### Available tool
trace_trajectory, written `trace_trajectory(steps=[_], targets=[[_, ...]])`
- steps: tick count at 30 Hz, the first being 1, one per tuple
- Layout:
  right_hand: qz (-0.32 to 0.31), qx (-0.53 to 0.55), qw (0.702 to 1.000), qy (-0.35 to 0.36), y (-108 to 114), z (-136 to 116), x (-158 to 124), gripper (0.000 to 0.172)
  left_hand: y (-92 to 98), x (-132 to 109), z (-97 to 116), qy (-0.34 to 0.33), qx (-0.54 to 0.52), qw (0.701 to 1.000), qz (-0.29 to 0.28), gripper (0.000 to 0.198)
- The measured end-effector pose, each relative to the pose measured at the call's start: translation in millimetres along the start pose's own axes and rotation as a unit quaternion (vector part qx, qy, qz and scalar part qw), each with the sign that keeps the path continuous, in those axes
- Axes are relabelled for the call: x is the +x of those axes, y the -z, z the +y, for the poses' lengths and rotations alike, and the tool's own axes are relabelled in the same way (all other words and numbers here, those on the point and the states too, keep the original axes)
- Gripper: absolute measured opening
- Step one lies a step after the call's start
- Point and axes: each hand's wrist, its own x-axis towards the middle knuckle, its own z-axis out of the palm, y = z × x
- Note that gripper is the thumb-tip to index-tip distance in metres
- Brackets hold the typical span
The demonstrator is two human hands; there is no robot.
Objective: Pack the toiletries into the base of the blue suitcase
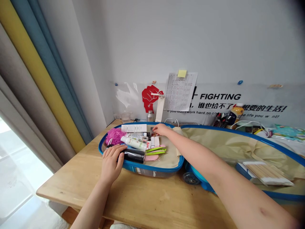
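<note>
left hand [111, 162]: flat and loose on the near left rim of the blue case [152, 168]; fingertips touching the end of the black bottle [133, 156]; fingers spread, wrapped round nothing
right hand [162, 129]: stretched across to the far side of the blue case; fingers curled down onto small things there; too small to tell if pinching one or only touching
black bottle: lying on its side in the near left part of the case, just inside the rim
white tube [134, 143]: lying just behind the black bottle, tilted
pink puff [114, 136]: in the far left corner of the case, near the left hand
white box [133, 128]: flat along the far edge, left of the right hand
green clips [156, 149]: side by side in the middle, under the right arm
blue case: open on the wooden table [143, 200]; both halves lined with tan cloth
box of sticks [267, 173]: in the other half, well apart from both hands
wall behind: paper sheet [179, 91] with a yellow note [182, 73] on top
</note>
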Motion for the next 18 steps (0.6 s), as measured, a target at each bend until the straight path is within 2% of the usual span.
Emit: trace_trajectory(steps=[5, 8, 11, 13, 15, 18], targets=[[0.024, 0.021, 0.999, 0.012, 3.8, -3.6, -3.6, 0.034, 0.6, 1.1, -0.2, -0.009, 0.004, 1.0, 0.0, 0.035], [0.069, 0.046, 0.996, 0.028, 20.3, -10.1, -7.1, 0.035, 0.5, 1.3, -0.5, -0.014, 0.008, 1.0, 0.006, 0.036], [0.135, 0.069, 0.987, 0.046, 53.2, -14.6, -22.1, 0.033, 0.1, 0.7, -1.2, -0.018, 0.009, 1.0, 0.006, 0.035], [0.174, 0.073, 0.98, 0.057, 81.2, -9.5, -42.6, 0.032, -0.4, 0.1, -1.8, -0.021, 0.007, 1.0, 0.006, 0.034], [0.194, 0.063, 0.977, 0.063, 109.9, 6.8, -70.8, 0.03, -0.8, -0.3, -2.4, -0.023, 0.005, 1.0, 0.009, 0.033], [0.187, 0.023, 0.981, 0.037, 146.5, 53.8, -120.7, 0.022, -1.6, -0.6, -3.6, -0.018, 0.002, 1.0, 0.01, 0.033]])
